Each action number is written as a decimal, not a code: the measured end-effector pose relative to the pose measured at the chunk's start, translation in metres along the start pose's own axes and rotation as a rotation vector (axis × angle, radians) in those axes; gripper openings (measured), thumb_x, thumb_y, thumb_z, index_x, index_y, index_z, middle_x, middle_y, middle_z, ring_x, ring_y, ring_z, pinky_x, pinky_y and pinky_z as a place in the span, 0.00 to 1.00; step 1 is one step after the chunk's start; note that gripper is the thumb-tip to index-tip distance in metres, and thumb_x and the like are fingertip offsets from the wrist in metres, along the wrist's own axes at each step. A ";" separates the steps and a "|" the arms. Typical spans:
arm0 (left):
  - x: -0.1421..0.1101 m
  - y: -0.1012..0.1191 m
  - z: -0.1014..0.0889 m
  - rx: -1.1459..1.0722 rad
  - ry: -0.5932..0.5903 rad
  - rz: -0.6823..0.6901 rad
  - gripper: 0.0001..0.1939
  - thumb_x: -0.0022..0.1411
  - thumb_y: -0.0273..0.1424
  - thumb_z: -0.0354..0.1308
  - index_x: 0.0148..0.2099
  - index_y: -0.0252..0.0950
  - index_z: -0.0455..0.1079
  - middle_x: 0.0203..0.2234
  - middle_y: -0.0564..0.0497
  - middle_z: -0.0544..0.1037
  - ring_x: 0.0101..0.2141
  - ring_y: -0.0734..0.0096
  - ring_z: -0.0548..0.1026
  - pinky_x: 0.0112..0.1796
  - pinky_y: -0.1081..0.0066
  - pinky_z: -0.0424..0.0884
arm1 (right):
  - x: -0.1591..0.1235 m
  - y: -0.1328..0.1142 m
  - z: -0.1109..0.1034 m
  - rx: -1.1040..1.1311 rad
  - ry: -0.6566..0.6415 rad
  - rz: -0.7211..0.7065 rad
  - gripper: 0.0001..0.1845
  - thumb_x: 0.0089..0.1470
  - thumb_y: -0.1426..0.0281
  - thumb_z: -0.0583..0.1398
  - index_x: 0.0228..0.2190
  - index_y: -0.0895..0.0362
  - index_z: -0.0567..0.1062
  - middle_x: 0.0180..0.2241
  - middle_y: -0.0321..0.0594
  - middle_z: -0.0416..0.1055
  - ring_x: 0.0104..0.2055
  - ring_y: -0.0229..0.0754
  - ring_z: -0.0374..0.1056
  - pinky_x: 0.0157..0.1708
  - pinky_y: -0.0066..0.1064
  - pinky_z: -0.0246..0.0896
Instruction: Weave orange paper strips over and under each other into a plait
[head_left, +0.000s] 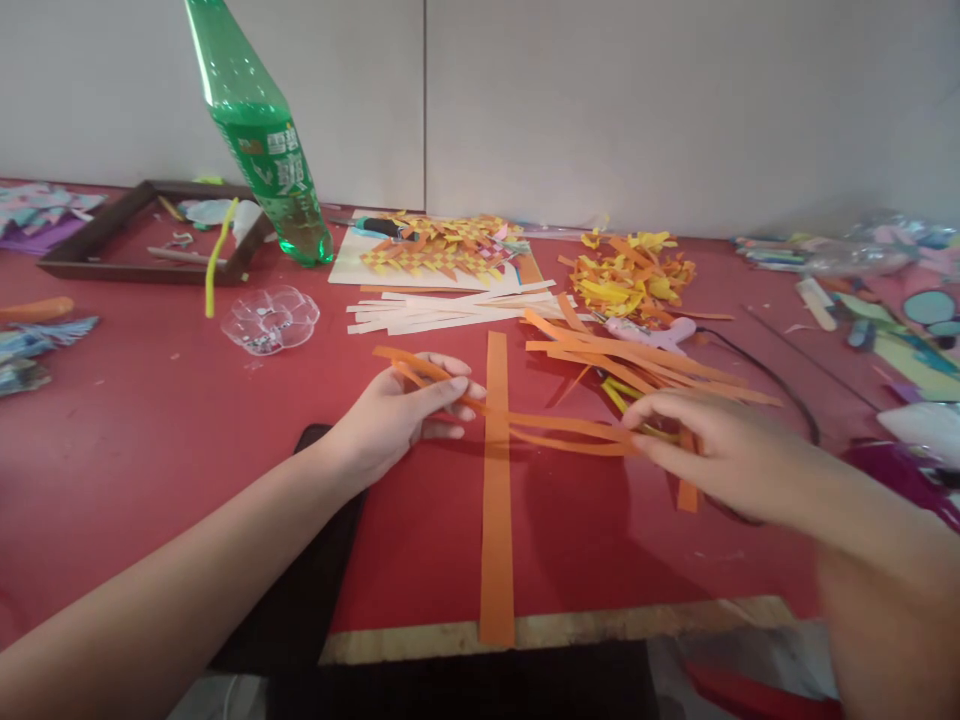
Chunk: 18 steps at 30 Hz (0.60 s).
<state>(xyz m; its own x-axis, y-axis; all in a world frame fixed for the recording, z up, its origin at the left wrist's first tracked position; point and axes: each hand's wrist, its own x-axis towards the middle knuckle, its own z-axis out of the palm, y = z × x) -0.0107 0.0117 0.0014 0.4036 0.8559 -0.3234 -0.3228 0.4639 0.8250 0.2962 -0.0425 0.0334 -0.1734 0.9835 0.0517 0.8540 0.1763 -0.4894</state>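
My left hand (420,405) is closed on narrow orange paper strips (570,427), pinching them between thumb and fingers. Across the middle the strips run to my right hand (675,440), whose fingertips grip their other end. Between the hands they bow slightly apart. A wider orange paper strip (498,520) lies lengthwise on the red table below them, reaching the front edge. Just beyond my right hand rests a pile of orange strips (637,365). Yellow scissor handles (619,392) show partly beneath that pile and my right hand.
A green soda bottle (274,170) stands at the back left beside a dark wooden frame (142,270). Nearby is a clear flower-shaped tray (271,320). White strips (450,308), folded yellow-orange pieces (630,275) and a pink glue gun (652,332) with a black cord lie farther back.
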 end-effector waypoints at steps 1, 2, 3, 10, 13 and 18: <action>-0.001 0.000 0.000 0.030 -0.044 -0.015 0.10 0.58 0.30 0.68 0.39 0.35 0.70 0.32 0.51 0.81 0.27 0.78 0.78 0.28 0.79 0.77 | 0.000 -0.011 0.007 -0.064 0.000 -0.002 0.08 0.55 0.61 0.62 0.31 0.53 0.77 0.34 0.45 0.78 0.35 0.52 0.75 0.35 0.43 0.70; -0.002 0.000 0.001 0.058 -0.090 -0.028 0.10 0.58 0.30 0.68 0.39 0.35 0.70 0.32 0.51 0.82 0.28 0.77 0.79 0.29 0.79 0.78 | 0.000 -0.024 0.015 -0.071 0.039 0.008 0.09 0.58 0.62 0.60 0.36 0.53 0.76 0.40 0.47 0.78 0.41 0.53 0.75 0.40 0.45 0.70; -0.004 0.000 0.001 0.080 -0.136 -0.036 0.10 0.58 0.31 0.68 0.39 0.34 0.70 0.32 0.50 0.82 0.28 0.77 0.79 0.30 0.78 0.78 | 0.001 -0.039 0.026 -0.036 0.071 0.012 0.12 0.59 0.62 0.59 0.42 0.53 0.74 0.45 0.47 0.77 0.46 0.53 0.74 0.44 0.45 0.69; -0.006 0.001 -0.001 0.060 -0.217 -0.032 0.09 0.59 0.30 0.67 0.39 0.34 0.71 0.32 0.51 0.81 0.30 0.75 0.80 0.33 0.77 0.79 | 0.007 -0.087 0.078 0.101 -0.163 -0.106 0.09 0.60 0.72 0.55 0.43 0.55 0.71 0.36 0.44 0.78 0.37 0.47 0.76 0.34 0.35 0.68; -0.006 0.000 -0.001 0.031 -0.167 -0.009 0.11 0.59 0.30 0.67 0.43 0.35 0.72 0.36 0.50 0.80 0.30 0.75 0.80 0.34 0.74 0.80 | 0.013 -0.077 0.059 -0.004 -0.054 -0.097 0.08 0.59 0.74 0.53 0.37 0.55 0.71 0.30 0.42 0.77 0.30 0.45 0.74 0.28 0.32 0.64; -0.004 0.001 0.001 0.031 -0.158 0.024 0.12 0.60 0.31 0.65 0.46 0.36 0.70 0.45 0.48 0.78 0.32 0.74 0.79 0.34 0.71 0.80 | 0.030 -0.043 -0.012 -0.452 0.206 0.015 0.17 0.55 0.70 0.57 0.47 0.53 0.73 0.37 0.48 0.78 0.34 0.56 0.74 0.30 0.40 0.62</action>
<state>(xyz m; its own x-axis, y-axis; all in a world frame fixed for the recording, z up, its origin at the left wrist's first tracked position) -0.0123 0.0083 0.0040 0.5267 0.8188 -0.2284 -0.3085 0.4344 0.8462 0.2603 -0.0197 0.0660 -0.0975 0.9657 0.2408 0.9909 0.1168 -0.0672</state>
